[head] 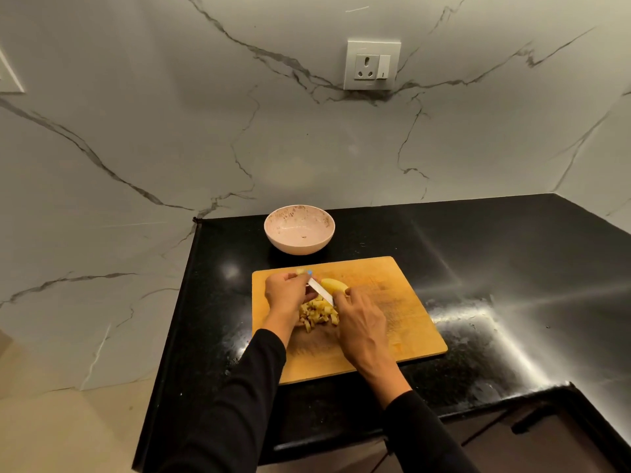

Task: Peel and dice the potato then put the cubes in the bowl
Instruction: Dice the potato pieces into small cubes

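Wooden cutting board (392, 322) lies on the black tabletop (478, 250). Left hand (285, 295) rests on the board with its fingers curled against the pile of potato cubes (319, 314); a small piece near its fingertips is too unclear to identify. Right hand (362, 322) is closed around the knife (319, 289) handle, the blade angled up and left over the cubes toward the left hand. One uncut peeled potato piece (334, 285) lies just beyond the blade. Pink bowl (299, 229) stands behind the board, apart from it, holding no cubes.
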